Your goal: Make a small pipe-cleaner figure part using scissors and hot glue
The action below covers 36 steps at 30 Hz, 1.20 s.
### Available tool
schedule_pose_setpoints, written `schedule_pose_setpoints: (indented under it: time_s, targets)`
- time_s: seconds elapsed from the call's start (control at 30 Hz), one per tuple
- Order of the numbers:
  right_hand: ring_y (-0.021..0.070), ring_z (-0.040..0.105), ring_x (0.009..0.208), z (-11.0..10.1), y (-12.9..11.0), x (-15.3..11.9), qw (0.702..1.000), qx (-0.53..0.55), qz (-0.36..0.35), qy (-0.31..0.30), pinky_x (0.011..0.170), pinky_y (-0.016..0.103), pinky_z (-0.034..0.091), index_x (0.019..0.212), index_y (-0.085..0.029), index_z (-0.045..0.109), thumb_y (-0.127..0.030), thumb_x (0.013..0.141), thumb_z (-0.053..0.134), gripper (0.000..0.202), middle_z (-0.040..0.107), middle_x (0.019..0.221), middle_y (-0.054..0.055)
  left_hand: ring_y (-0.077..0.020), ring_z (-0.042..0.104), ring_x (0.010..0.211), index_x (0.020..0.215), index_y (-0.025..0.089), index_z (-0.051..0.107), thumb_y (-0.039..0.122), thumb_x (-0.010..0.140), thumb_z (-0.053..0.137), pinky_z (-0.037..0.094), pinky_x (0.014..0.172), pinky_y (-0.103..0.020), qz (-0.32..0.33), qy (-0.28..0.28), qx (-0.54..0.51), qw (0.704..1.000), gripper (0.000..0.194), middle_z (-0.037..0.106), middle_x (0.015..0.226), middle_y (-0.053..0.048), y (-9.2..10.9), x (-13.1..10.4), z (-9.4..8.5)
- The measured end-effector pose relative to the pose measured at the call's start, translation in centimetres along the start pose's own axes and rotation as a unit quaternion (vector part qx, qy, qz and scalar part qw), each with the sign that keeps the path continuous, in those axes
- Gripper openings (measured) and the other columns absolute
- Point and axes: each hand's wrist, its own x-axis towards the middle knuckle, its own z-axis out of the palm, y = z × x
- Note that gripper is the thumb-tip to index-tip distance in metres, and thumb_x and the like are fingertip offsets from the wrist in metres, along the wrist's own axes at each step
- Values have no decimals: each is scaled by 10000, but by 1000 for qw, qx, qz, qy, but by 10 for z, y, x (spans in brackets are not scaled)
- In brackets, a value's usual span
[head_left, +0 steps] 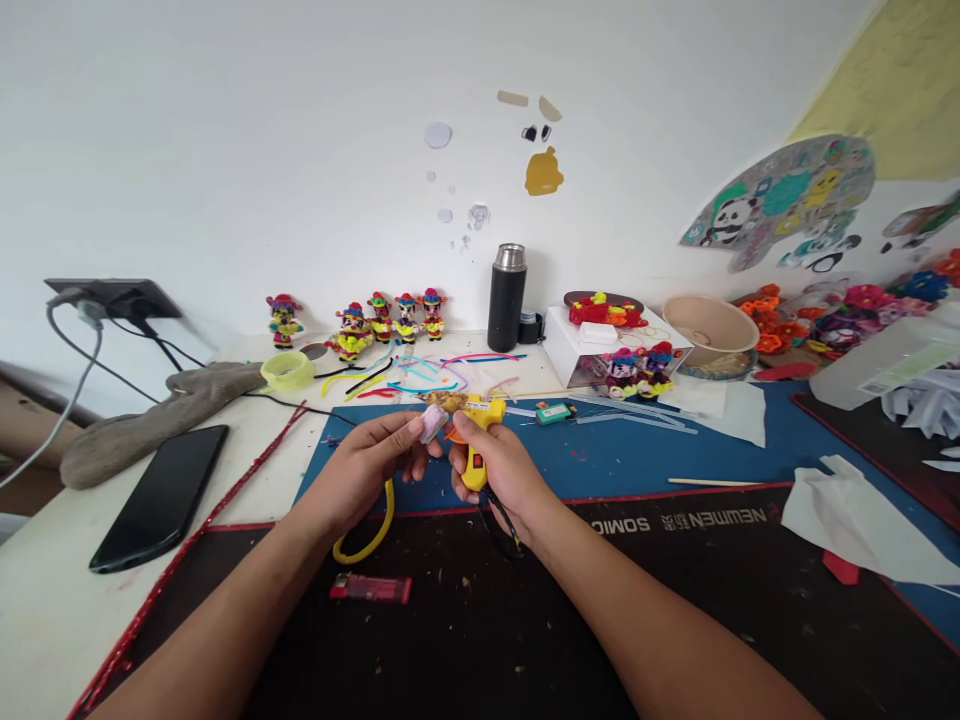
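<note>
My right hand (504, 462) is wrapped round the handle of a yellow glue gun (478, 468), its nozzle end pointing left. Between the thumb and fingers of my left hand (379, 455) is a small pale pinkish piece (433, 424), close to the gun's stained nozzle. Whether the two touch is too small to tell. A yellow fuzzy stem (379, 535) curves down below my left hand. The gun's dark cable hangs beneath my right hand. On the black mat (450, 650) below lies a pink lighter (370, 589).
Small colourful figures (350, 332) stand along the wall, left of a black thermos (507, 300). A phone (161, 495) and a red twisted stem (217, 505) lie at left. A white box (562, 345), a beige bowl (709, 330), a wooden stick (712, 482) and white paper (855, 520) are at right.
</note>
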Motion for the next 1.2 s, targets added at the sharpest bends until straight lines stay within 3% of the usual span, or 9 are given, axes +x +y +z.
schedule_pose_setpoints:
  time_s: [0.53,1.03,1.1,1.2]
  targets:
    - [84,526,376,2,-1,-4,999,-43,5,-10,349,201,312,754,-175,601,-743,787,731,584,566,578,-44,-149,564,589,839,159,789,515,876,781,398,536,-260,-15,-1,-2,1000,359,716,769,-75,4,-2,5]
    - [95,522,373,1,-5,-3,1000,-26,-8,4,333,213,304,844,-185,619,-769,752,759,607,560,562,-56,-143,593,549,819,121,769,436,835,838,440,497,-239,-52,3,-120,991,323,725,736,-90,-3,0,-1]
    - [98,525,377,1,-6,-3,1000,-29,-8,7,337,214,306,847,-193,608,-764,763,754,595,562,561,-57,-137,585,543,830,117,765,405,831,837,440,481,-229,-37,30,-131,990,297,718,725,-85,1,1,-2]
    - [104,538,388,-1,-8,-3,999,-39,-14,17,348,215,314,869,-199,611,-760,776,748,585,560,561,-61,-114,552,529,866,140,749,304,862,785,458,478,-199,-1,129,-193,973,168,685,690,-40,10,4,-10]
